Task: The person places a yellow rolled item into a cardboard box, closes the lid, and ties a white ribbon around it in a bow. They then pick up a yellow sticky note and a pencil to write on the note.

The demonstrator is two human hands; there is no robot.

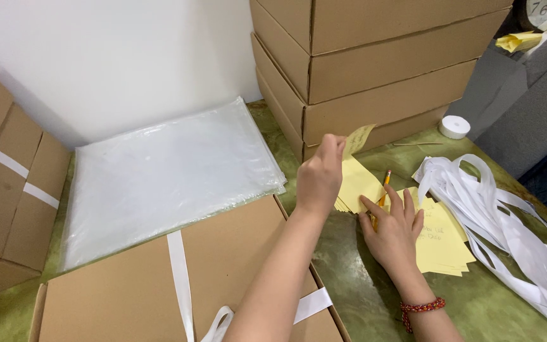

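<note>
Green mottled tabletop (pixel 349 278), cartons all round. Left hand (pixel 319 177) pinches one yellow slip (pixel 358 138), lifting it off the yellow stack (pixel 441 244); right hand (pixel 395 231) lies flat and spread, pinning the stack and a pencil (pixel 384 187). Best peel slowly, keeping that palm pressing down.

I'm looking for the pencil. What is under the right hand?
The right hand lies flat on a spread of yellow paper slips. An orange pencil sticks out from beneath its fingers; the pencil's lower part is covered.
</note>
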